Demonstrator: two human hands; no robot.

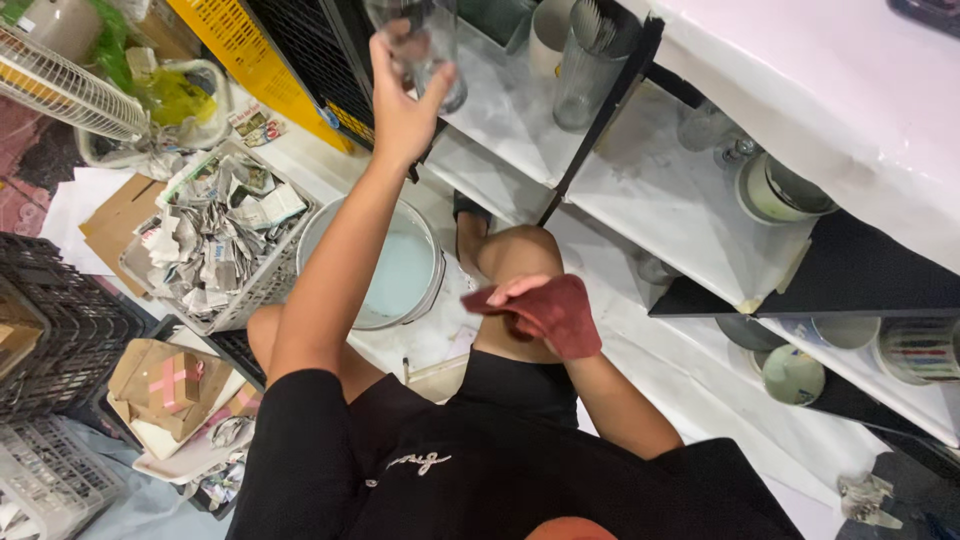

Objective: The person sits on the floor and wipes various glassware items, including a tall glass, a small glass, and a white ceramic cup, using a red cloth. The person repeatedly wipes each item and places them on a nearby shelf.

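Head view: left hand (pixel 400 95) grips a glass (pixel 432 50) at 12 o'clock by the shelf (pixel 500 110); right hand (pixel 545 310) clutches a red cloth (pixel 560 315). Seemingly shelving; needs gentle placement.

Bucket (pixel 385 285) right of paper basket (pixel 215 240)

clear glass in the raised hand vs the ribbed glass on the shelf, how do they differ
The clear glass is held up in the left hand; the ribbed glass stands on the white shelf. The clear glass looks smooth-walled and empty; the ribbed glass has vertical ridges and holds metal utensils. Both are tall and see-through.
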